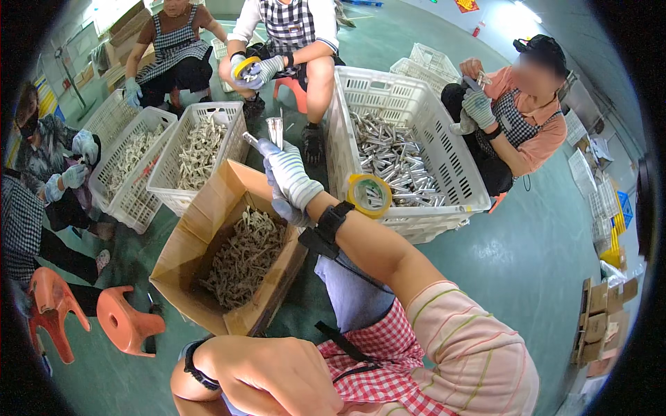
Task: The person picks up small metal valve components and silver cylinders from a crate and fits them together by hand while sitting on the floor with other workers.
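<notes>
My right hand (293, 175), in a striped glove with a grey-blue palm, is raised above the cardboard box (175, 267). Its fingers are closed round a few slender silvery metal pieces (275, 130), one pointing off to the left. In the box lie many crumpled greyish scraps (248, 260). Close to the camera at the lower edge is my left hand (267, 371), bare, with a black strap at the wrist; its fingers are hidden. A yellow tape roll (369, 195) leans on the near corner of the large white crate (433, 213), which holds many shiny metal pieces (402, 163).
Two white baskets (201, 109) of pale scraps stand at the left. Co-workers sit around: one ahead holds a yellow ring-shaped roll (246, 68), another works at the right (534, 132). Orange stools (128, 322) stand at the lower left, cartons (603, 312) at the far right.
</notes>
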A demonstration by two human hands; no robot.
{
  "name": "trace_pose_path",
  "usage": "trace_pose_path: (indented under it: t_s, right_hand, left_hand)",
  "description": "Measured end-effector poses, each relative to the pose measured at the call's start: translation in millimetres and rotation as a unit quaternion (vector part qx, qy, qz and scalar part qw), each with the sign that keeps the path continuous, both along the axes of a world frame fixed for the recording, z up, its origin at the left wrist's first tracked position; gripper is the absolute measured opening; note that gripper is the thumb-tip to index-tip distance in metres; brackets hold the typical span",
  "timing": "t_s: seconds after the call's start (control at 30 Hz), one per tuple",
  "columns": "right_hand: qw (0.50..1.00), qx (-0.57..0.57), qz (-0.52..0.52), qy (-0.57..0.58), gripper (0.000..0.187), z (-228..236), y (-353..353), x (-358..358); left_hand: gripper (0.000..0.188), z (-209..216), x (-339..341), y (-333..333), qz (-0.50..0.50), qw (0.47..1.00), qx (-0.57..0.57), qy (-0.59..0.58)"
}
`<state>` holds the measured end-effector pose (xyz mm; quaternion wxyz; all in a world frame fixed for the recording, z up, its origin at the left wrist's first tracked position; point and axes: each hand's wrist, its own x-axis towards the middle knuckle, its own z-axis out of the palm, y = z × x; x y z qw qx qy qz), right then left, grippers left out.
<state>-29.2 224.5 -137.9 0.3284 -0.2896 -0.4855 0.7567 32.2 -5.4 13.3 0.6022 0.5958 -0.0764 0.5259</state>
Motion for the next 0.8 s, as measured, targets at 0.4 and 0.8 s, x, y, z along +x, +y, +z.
trace_pose_path:
  t_s: [0.4, 0.8]
  right_hand:
    - [1.0, 0.006, 0.001, 0.002, 0.021, 4.0, -3.1, 2.8]
    - [1.0, 0.007, 0.003, 0.009, 0.018, 3.1, -2.7, 1.7]
  left_hand:
    - [0.02, -0.5, 2.8, -1.6, 0.001, 1.0, -0.021, -0.016]
    - [0.019, -2.6, 3.9, -1.3, -0.001, 0.999, -0.019, -0.031]
